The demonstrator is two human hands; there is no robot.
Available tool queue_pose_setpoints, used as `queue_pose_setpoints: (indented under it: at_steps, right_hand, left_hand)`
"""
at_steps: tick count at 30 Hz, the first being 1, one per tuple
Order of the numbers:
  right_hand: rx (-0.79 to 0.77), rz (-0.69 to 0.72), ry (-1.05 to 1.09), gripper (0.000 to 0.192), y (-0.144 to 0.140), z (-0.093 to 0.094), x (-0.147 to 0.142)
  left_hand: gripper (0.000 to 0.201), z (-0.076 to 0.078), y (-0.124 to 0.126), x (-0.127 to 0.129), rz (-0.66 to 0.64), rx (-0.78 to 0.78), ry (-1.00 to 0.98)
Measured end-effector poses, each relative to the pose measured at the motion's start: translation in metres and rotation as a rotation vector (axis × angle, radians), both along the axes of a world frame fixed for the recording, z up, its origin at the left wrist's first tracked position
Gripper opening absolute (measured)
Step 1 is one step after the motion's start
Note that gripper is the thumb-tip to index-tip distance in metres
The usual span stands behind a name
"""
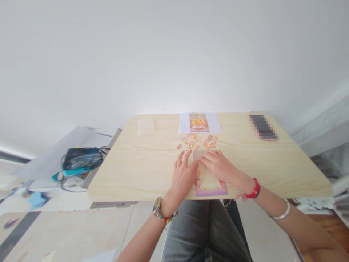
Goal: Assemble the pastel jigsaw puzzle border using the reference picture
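A partly built jigsaw puzzle (211, 192) with a pink-purple border lies near the table's front edge; its middle shows pale bare backing. My left hand (184, 176) rests at the puzzle's left edge, thumb against the border and fingers spread. Over the upper part of the puzzle is my right hand (218, 165), fingers held together and pointing left. Whatever its fingertips pinch or press is hidden. Beyond both hands lie loose puzzle pieces (210, 142) in orange and pink, in two loose groups.
Behind the pieces, a white sheet (214, 123) carries a printed picture (199, 123) of a yellow figure. A blurred-out phone (263, 127) lies at the table's right. A clear plastic packet (146, 126) sits at the back left. Left of the wooden table (131, 163) is a dark bag (83, 159).
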State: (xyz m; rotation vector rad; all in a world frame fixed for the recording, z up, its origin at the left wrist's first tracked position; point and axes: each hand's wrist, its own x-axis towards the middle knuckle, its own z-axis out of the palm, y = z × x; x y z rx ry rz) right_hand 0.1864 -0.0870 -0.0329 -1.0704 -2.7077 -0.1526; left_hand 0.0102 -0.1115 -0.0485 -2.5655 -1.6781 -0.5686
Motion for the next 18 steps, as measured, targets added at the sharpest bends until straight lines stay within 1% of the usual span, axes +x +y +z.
queue_pose_setpoints:
  at_steps: [4, 8, 12, 15, 18]
  right_hand:
    - [0.022, 0.022, -0.016, 0.014, -0.001, 0.000, -0.004]
    - [0.034, 0.037, -0.024, 0.017, -0.002, -0.003, -0.006]
    - [-0.030, 0.010, 0.037, 0.016, 0.002, -0.005, -0.006]
    - [-0.093, 0.010, 0.101, 0.016, 0.007, -0.006, -0.004]
    - [-0.122, 0.025, 0.112, 0.016, 0.009, -0.006, -0.003]
  left_hand:
    - [0.021, 0.001, 0.001, 0.000, -0.015, -0.007, 0.002]
    - [0.021, 0.005, 0.004, -0.001, -0.029, -0.058, -0.034]
    - [0.019, 0.009, 0.008, -0.001, -0.024, -0.086, -0.047]
    - [0.021, 0.007, 0.009, 0.000, -0.029, -0.047, -0.027]
    - [0.028, 0.005, 0.008, 0.001, -0.032, -0.004, 0.041]
